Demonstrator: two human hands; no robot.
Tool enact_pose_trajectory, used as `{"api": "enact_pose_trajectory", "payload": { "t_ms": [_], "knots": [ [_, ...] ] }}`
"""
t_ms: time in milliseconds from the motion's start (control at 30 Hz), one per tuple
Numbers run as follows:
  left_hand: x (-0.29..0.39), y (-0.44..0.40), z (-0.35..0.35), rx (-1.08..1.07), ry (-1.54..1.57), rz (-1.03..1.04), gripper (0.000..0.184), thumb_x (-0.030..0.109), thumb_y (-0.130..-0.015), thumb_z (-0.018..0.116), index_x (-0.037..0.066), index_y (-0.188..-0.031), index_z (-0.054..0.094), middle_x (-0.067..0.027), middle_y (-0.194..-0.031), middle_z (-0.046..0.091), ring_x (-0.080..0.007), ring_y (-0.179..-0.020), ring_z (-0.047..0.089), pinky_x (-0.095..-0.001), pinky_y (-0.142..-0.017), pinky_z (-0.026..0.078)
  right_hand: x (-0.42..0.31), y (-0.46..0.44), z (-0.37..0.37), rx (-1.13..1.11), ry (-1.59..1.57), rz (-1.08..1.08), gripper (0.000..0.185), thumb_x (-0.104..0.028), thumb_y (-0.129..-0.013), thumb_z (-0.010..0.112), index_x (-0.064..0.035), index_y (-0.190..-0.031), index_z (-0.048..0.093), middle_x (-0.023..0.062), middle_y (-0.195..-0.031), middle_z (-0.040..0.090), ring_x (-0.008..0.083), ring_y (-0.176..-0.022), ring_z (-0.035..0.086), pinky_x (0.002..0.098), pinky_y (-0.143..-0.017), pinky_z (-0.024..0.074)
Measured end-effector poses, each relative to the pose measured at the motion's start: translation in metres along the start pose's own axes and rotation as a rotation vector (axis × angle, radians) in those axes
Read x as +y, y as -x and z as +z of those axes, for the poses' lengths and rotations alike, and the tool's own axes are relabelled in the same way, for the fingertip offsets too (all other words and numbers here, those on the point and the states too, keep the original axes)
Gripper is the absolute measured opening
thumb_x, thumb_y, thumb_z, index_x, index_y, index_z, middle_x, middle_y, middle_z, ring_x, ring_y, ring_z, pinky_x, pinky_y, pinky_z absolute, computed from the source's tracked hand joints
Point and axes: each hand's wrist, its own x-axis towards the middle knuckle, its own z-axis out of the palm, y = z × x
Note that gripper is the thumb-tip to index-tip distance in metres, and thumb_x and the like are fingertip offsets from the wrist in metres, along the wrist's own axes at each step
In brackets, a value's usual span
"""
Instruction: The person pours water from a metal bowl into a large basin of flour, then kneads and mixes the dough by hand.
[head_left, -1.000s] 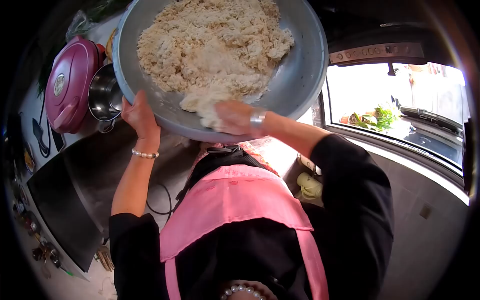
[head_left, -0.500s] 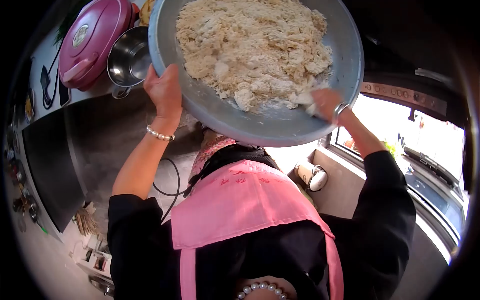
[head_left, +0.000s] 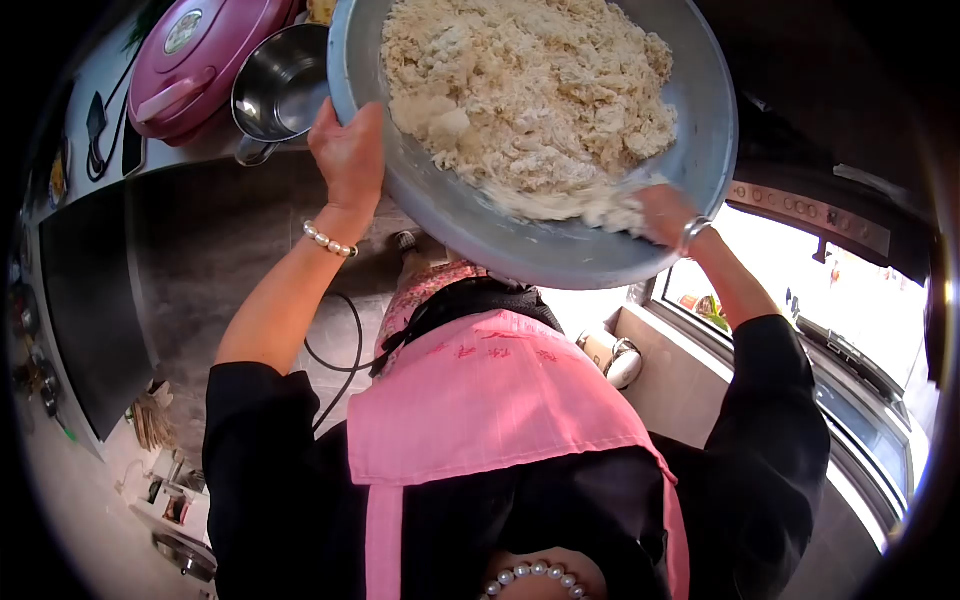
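Note:
A wide grey metal basin (head_left: 545, 250) tilts toward me at the top of the head view. Shaggy, flour-dusted dough (head_left: 520, 100) is heaped in it. My left hand (head_left: 350, 155) is closed on the basin's left rim, its fingers partly hidden behind the edge. Inside the lower right of the basin, my right hand (head_left: 665, 213) touches the dough's near edge. Motion blur and dough smear its fingers, so their pose is unclear.
Left of the basin, a steel pot (head_left: 285, 85) and a pink lidded electric pan (head_left: 215, 55) stand on the counter. A control panel (head_left: 810, 205) and a bright window lie to the right. A pale cylindrical container (head_left: 610, 355) is below the basin.
The basin and my left hand have shifted slightly right in view. Along the near edge, the dough has been stirred and is blurred beside my right hand. My left hand keeps its hold.

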Motion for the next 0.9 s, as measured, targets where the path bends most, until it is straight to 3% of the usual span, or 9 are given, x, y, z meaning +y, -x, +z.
{"api": "enact_pose_trajectory", "payload": {
  "t_ms": [100, 233, 267, 367, 433, 467, 567, 767, 900],
  "knots": [
    [-0.003, 0.000, 0.001, 0.021, 0.003, 0.025, 0.007, 0.004, -0.072, 0.054, -0.002, -0.076, 0.054, 0.0014, -0.067, 0.052, -0.0048, -0.061, 0.042, -0.0222, -0.055, 0.038, 0.000, -0.010, 0.013, -0.023, 0.214, 0.117, 0.030, -0.015, -0.085, 0.046, -0.0031, -0.109, 0.059, 0.0123, -0.109, 0.062, 0.0228, -0.098, 0.059, 0.0345, -0.088, 0.0432],
    [0.000, 0.001, 0.001, -0.017, 0.096, -0.021, 0.005, 0.002, -0.075, 0.055, -0.001, -0.078, 0.055, 0.0033, -0.070, 0.053, -0.0029, -0.062, 0.042, -0.0200, -0.055, 0.037, -0.092, -0.075, 0.071, 0.424, -0.487, -0.472, 0.038, -0.028, -0.096, 0.032, -0.0042, -0.111, 0.057, 0.0038, -0.099, 0.063, 0.0158, -0.086, 0.057, 0.0293, -0.086, 0.0420],
    [0.001, 0.001, 0.003, -0.015, 0.107, -0.029, 0.005, 0.002, -0.075, 0.055, -0.001, -0.079, 0.055, 0.0037, -0.070, 0.053, -0.0026, -0.062, 0.042, -0.0197, -0.055, 0.037, -0.115, -0.104, 0.064, 0.096, -0.918, -0.365, 0.035, -0.028, -0.095, 0.036, -0.0050, -0.112, 0.056, 0.0033, -0.098, 0.063, 0.0144, -0.082, 0.056, 0.0262, -0.081, 0.0434],
    [0.001, 0.003, 0.002, -0.011, 0.107, -0.055, 0.006, 0.001, -0.076, 0.055, -0.001, -0.081, 0.056, 0.0044, -0.071, 0.053, -0.0019, -0.063, 0.042, -0.0190, -0.055, 0.037, -0.142, -0.079, -0.008, 0.192, -0.411, -0.357, 0.028, -0.019, -0.084, 0.047, -0.0051, -0.107, 0.056, 0.0154, -0.089, 0.060, 0.0271, -0.077, 0.055, 0.0337, -0.075, 0.0453],
    [0.004, 0.001, -0.001, -0.024, 0.078, -0.062, 0.008, 0.002, -0.075, 0.055, -0.001, -0.082, 0.057, 0.0042, -0.071, 0.053, -0.0021, -0.063, 0.042, -0.0191, -0.055, 0.037, -0.120, -0.079, 0.006, 0.039, -0.561, -0.084, 0.034, -0.007, -0.072, 0.054, -0.0026, -0.106, 0.052, 0.0180, -0.092, 0.061, 0.0323, -0.086, 0.059, 0.0402, -0.076, 0.0452],
    [0.006, 0.000, -0.002, -0.032, -0.005, -0.067, 0.010, 0.003, -0.075, 0.055, -0.002, -0.083, 0.057, 0.0039, -0.070, 0.053, -0.0027, -0.063, 0.043, -0.0193, -0.056, 0.038, -0.087, -0.064, 0.020, 0.197, -0.113, -0.225, 0.045, -0.008, -0.071, 0.058, -0.0058, -0.115, 0.052, 0.0171, -0.102, 0.061, 0.0311, -0.095, 0.058, 0.0399, -0.081, 0.0449],
    [0.009, 0.001, 0.000, -0.009, -0.025, -0.031, 0.012, 0.003, -0.074, 0.054, -0.003, -0.083, 0.057, 0.0031, -0.070, 0.053, -0.0037, -0.064, 0.043, -0.0197, -0.057, 0.038, 0.018, -0.039, 0.030, 0.288, 0.119, -0.063, 0.042, -0.006, -0.077, 0.050, -0.0141, -0.118, 0.053, 0.0102, -0.113, 0.058, 0.0279, -0.104, 0.055, 0.0387, -0.087, 0.0438],
    [0.002, 0.001, 0.001, -0.005, 0.049, -0.033, 0.010, 0.003, -0.073, 0.053, -0.003, -0.080, 0.055, 0.0019, -0.069, 0.052, -0.0043, -0.064, 0.042, -0.0204, -0.058, 0.038, 0.012, -0.043, 0.022, 0.360, 0.189, 0.119, 0.017, -0.008, -0.081, 0.047, -0.0027, -0.093, 0.058, 0.0166, -0.091, 0.063, 0.0333, -0.087, 0.060, 0.0416, -0.078, 0.0471],
    [-0.003, 0.001, 0.002, 0.011, 0.045, 0.012, 0.006, 0.003, -0.073, 0.053, -0.002, -0.077, 0.053, 0.0035, -0.066, 0.049, -0.0040, -0.063, 0.040, -0.0204, -0.057, 0.037, -0.088, -0.065, 0.060, 0.441, -0.357, -0.249, 0.017, -0.012, -0.080, 0.048, 0.0001, -0.091, 0.054, 0.0212, -0.084, 0.060, 0.0328, -0.079, 0.058, 0.0413, -0.076, 0.0457]
  ]
}}
